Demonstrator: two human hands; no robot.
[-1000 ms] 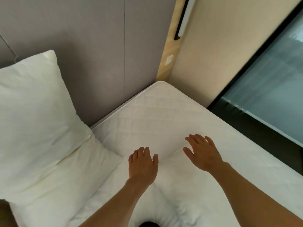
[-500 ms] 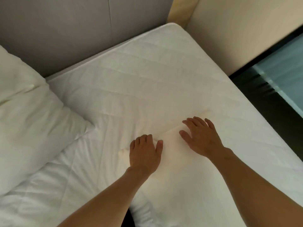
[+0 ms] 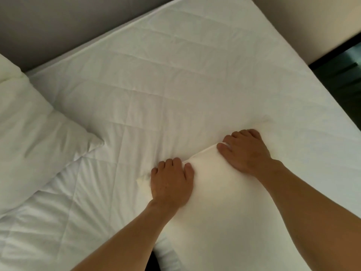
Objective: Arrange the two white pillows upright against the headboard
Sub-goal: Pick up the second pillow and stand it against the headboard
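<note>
A white pillow (image 3: 224,204) lies flat on the mattress in front of me, its far edge under both hands. My left hand (image 3: 172,182) grips the far left part of that edge, fingers curled over it. My right hand (image 3: 246,151) grips the far right part, thumb on top and fingers wrapped over the rim. A second white pillow (image 3: 31,137) rests at the left, its upper part leaning on the grey headboard (image 3: 58,26).
The quilted white mattress (image 3: 175,85) stretches from the headboard to its right edge. A beige wall (image 3: 312,22) stands beyond the far right corner. Dark floor (image 3: 343,83) lies to the right of the bed.
Both hands went from hovering spread above the pillow to curling over its far edge. The view tilted down and closer, so the left pillow and headboard slid out towards the frame edges.
</note>
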